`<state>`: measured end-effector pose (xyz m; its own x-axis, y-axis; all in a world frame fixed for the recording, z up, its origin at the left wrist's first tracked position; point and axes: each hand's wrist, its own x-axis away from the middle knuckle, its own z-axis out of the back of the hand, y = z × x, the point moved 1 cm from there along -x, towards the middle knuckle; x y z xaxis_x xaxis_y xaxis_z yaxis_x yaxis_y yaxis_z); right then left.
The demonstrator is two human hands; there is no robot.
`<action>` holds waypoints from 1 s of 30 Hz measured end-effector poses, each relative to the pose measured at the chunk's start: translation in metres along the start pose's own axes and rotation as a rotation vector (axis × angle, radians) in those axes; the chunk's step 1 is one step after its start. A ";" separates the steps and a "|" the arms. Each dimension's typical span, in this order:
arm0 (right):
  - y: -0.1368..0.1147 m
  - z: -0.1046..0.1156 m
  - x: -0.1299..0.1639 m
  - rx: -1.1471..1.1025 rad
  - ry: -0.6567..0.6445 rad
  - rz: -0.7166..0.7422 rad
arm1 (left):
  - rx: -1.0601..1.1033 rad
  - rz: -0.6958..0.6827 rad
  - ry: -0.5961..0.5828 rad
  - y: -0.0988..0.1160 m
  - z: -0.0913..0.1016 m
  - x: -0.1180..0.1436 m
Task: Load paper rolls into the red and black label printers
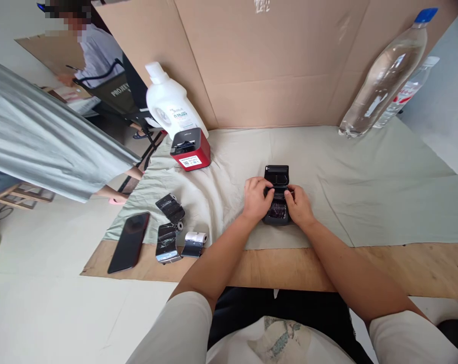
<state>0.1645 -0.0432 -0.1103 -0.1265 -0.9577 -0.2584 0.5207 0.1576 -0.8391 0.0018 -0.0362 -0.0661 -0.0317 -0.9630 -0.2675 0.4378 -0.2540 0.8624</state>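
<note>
My left hand [256,198] and right hand [299,204] both grip the small black plastic printer [277,192]; its writing is too small to read.

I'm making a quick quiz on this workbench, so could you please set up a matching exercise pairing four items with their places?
Items:
1. black printer
2. red printer
3. phone
4. clear bottle

Places:
A. far right, leaning on the cardboard
B. near left edge of the cloth
C. centre, between left hand and right hand
D. in front of the white jug

Pairs: 1-C, 2-D, 3-B, 4-A
</note>
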 end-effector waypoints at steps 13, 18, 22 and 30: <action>0.006 0.001 -0.005 0.011 0.007 0.035 | -0.322 0.054 -0.506 0.011 -0.015 -0.053; 0.004 0.001 -0.005 0.051 0.019 0.050 | -0.843 0.117 -0.807 0.048 0.002 -0.047; 0.002 0.000 -0.005 0.084 0.021 0.059 | -0.890 0.011 -0.812 0.052 0.011 -0.042; 0.002 0.000 -0.004 0.086 -0.004 0.079 | -0.993 -0.251 -0.678 0.047 0.011 -0.033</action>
<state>0.1664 -0.0390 -0.1106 -0.0785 -0.9441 -0.3201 0.5996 0.2118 -0.7717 0.0133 -0.0169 -0.0121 -0.5448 -0.8244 0.1537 0.8369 -0.5460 0.0384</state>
